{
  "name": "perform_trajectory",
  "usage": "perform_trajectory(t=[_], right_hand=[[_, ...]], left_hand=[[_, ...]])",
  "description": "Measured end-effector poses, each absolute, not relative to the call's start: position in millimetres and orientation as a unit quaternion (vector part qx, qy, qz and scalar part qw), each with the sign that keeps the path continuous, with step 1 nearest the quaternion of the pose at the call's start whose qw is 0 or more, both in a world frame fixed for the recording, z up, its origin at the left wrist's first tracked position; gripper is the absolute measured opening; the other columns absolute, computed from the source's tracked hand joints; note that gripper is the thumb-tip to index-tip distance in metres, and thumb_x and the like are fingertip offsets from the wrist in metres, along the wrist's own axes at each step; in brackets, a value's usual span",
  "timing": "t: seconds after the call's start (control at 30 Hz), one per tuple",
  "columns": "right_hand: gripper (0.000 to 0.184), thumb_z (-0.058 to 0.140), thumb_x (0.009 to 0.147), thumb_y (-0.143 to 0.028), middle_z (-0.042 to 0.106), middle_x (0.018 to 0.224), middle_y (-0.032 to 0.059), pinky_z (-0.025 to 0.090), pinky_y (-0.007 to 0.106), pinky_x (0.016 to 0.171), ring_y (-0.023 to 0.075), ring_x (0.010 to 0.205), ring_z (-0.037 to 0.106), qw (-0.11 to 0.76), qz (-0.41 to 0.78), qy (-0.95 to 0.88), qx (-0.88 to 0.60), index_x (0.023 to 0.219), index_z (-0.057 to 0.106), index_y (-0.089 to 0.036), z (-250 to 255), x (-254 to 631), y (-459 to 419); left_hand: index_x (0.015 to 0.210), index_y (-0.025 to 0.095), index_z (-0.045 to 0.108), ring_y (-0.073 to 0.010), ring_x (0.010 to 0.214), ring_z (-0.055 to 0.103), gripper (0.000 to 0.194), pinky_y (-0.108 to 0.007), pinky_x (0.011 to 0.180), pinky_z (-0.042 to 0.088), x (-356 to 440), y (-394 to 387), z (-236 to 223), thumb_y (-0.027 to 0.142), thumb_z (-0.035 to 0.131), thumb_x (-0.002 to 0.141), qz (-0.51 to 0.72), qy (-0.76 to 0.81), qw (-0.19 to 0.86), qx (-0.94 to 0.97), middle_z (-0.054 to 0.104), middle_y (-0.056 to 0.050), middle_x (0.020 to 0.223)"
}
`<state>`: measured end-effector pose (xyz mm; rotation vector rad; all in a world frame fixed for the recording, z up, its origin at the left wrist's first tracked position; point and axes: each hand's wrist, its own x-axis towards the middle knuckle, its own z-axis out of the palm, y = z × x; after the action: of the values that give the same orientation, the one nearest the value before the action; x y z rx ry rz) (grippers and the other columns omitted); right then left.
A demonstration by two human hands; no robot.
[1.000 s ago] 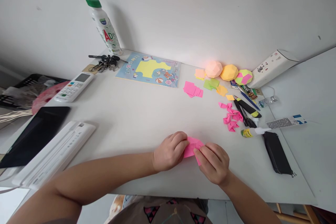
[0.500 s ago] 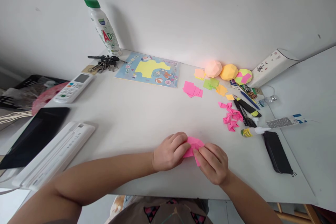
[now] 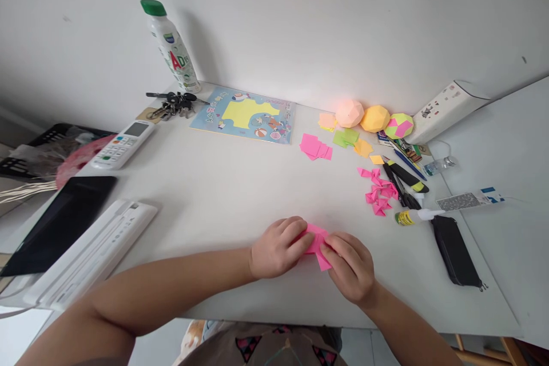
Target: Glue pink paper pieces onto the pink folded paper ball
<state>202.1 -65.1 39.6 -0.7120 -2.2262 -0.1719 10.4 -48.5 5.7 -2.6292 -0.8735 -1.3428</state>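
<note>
A small pink paper square (image 3: 318, 242) lies on the white table (image 3: 223, 183) near its front edge, partly folded. My left hand (image 3: 277, 247) pinches its left side with curled fingers. My right hand (image 3: 350, 266) pinches its right side, fingers pressed onto the paper. Both hands rest on the table and cover part of the sheet.
Folded pink pieces (image 3: 380, 190), pink squares (image 3: 315, 146), green (image 3: 345, 137) and orange squares (image 3: 362, 147), three paper balls (image 3: 374, 118), pens (image 3: 403, 177), glue (image 3: 414, 215), a black case (image 3: 454, 251). Left: remote (image 3: 122, 144), keys (image 3: 174, 103), bottle (image 3: 169, 43), tablet (image 3: 60, 220), white device (image 3: 92, 249), picture card (image 3: 244, 114).
My right hand has slid slightly down and right over the pink paper, pressing its fold; less of the sheet shows. The left hand has barely moved.
</note>
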Motion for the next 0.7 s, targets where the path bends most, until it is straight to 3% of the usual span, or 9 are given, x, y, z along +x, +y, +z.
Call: perform_trajectory(t=[0.7], right_hand=[[0.020, 0.055, 0.079, 0.000, 0.062, 0.082, 0.0091, 0.055, 0.031, 0.061, 0.0202, 0.082, 0.061, 0.393, -0.065, -0.876, -0.272, 0.092, 0.063, -0.013, 40.9, 201.3, -67.1]], left_hand=[[0.100, 0.012, 0.051, -0.0210, 0.087, 0.058, 0.016, -0.032, 0.063, 0.054, 7.4, -48.0, 2.0, 0.010, 0.045, 0.085, -0.432, -0.264, 0.046, -0.861, 0.056, -0.009, 0.086]])
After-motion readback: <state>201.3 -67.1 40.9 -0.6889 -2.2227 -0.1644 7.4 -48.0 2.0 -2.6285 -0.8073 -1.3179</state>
